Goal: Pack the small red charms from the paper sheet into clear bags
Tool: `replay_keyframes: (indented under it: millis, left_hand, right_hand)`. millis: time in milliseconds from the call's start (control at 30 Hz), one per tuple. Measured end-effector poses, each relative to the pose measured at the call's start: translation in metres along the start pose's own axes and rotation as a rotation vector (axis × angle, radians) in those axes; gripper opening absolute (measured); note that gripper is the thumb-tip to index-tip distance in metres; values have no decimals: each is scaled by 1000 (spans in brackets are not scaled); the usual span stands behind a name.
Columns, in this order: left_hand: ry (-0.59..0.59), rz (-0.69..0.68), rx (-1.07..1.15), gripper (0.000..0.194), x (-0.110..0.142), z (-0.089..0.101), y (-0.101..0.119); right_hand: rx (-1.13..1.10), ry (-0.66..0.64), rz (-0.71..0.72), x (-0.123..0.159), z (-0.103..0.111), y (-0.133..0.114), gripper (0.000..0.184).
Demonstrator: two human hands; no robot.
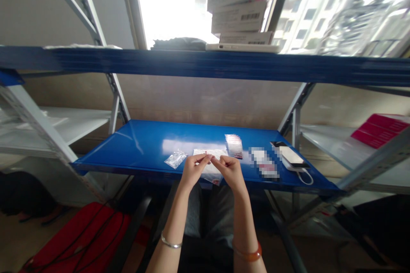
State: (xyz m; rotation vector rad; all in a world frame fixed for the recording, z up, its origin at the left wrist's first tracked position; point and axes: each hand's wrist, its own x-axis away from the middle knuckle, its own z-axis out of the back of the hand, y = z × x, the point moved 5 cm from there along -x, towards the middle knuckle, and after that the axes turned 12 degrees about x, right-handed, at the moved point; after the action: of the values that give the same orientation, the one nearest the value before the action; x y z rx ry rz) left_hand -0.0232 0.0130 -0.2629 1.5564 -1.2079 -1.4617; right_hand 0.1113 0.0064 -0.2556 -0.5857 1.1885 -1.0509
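Observation:
My left hand and my right hand meet fingertip to fingertip over the front edge of the blue shelf. Both are closed in a pinch, thumb against forefinger. Something small and dark red seems to show at the fingertips, too small to name. Beneath them lies a white sheet or packet, partly hidden by my hands; a clear part with a reddish spot hangs over the edge. Left of my left hand is a crumpled clear plastic bag. Beyond my right hand lies a row of overlapping small clear packets.
Farther right are a pixelated flat item and a phone-like white and black device with a white cable. An upper blue shelf crosses ahead, bearing stacked white boxes. Pink boxes sit on the right side shelf.

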Motion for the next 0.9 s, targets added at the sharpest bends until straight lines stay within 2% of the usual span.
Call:
replay_keyframes:
  millis: [267, 400, 467, 533, 600, 667, 767, 900]
  left_hand:
    - [48, 39, -12, 33, -1, 3, -2]
    - [97, 53, 84, 29, -2, 2, -5]
    - [130, 67, 169, 28, -2, 2, -7]
    - [152, 98, 241, 28, -1, 2, -8]
    - [159, 143, 279, 30, -1, 3, -10]
    - [153, 184, 280, 32, -1, 4, -12]
    - [131, 220, 248, 35, -2, 6, -14]
    - [111, 257, 169, 40, -4, 12, -28]
  right_hand:
    - [14, -1, -14, 0, -1, 0, 59]
    - [-1, 17, -50, -1, 1, 4, 54]
    - [-6, -43, -60, -1, 2, 6, 43]
    - [6, -158, -67, 0, 1, 8, 30]
    - [45, -253, -78, 2, 0, 11, 25]
    - [87, -282, -87, 2, 1, 16, 22]
    - [117, -221, -107, 0, 7, 28, 19]
    - [159, -44, -179, -3, 26, 61, 21]
